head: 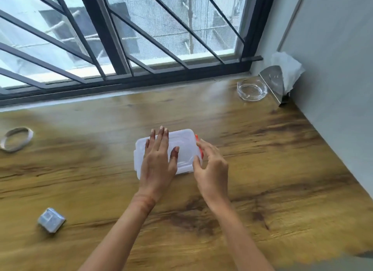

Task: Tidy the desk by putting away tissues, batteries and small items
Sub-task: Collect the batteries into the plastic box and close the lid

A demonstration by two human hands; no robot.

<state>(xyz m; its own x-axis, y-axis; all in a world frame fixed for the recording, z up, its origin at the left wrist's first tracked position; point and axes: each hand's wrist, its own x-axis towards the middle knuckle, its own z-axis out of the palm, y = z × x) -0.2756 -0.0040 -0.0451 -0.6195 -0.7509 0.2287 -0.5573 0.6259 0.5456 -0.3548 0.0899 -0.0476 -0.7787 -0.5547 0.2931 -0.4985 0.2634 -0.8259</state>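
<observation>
A translucent white plastic box (184,141) with its lid on and an orange clip on its right end lies in the middle of the wooden desk (262,170). My left hand (159,157) rests flat on the lid, fingers spread. My right hand (212,165) is at the box's right end, its fingers curled by the orange clip; whether they touch it I cannot tell. A white tissue (288,69) sticks out of a shiny metal holder (272,83) in the far right corner. What the box contains is hidden.
A clear glass ashtray (252,91) sits beside the tissue holder. A roll of tape (16,138) lies at the left edge, and a small silver-grey packet (51,220) lies near the front left. A barred window runs along the back; a wall borders the right.
</observation>
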